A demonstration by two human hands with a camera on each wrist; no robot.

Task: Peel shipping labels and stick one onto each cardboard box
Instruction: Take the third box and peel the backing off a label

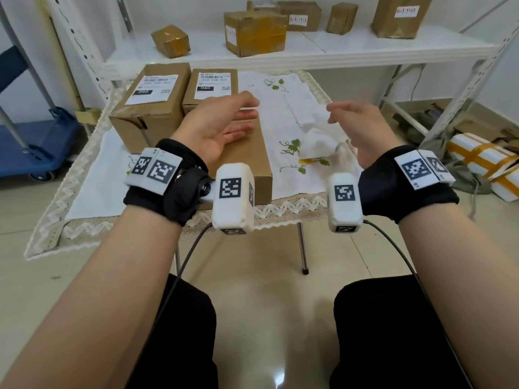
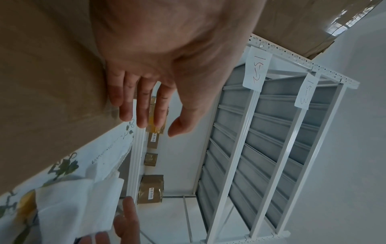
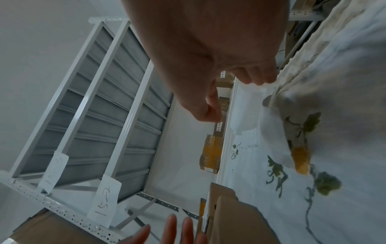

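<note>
The left grip (image 1: 222, 127) hovers open-fingered over the unlabelled box (image 1: 247, 161) at the bench's (image 1: 92, 192) near edge; the right grip (image 1: 362, 130) hangs loosely curled, empty, above crumpled label backing (image 1: 317, 144)

Bare forearms. Black fabric wrist wraps (image 1: 168, 192) on both wrists. White blocks (image 1: 154, 171) with black square-pattern markers strapped outside; white camera housings (image 1: 233, 197) with similar markers inside. Thin black cables (image 1: 191, 248) trail down. Black trousers (image 1: 182, 332).

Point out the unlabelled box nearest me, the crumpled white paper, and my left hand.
unlabelled box (image 1: 247, 161), head view, bare top face.
crumpled white paper (image 1: 317, 144), head view, middle of the wad.
left hand (image 1: 216, 130), head view, palm.
</note>
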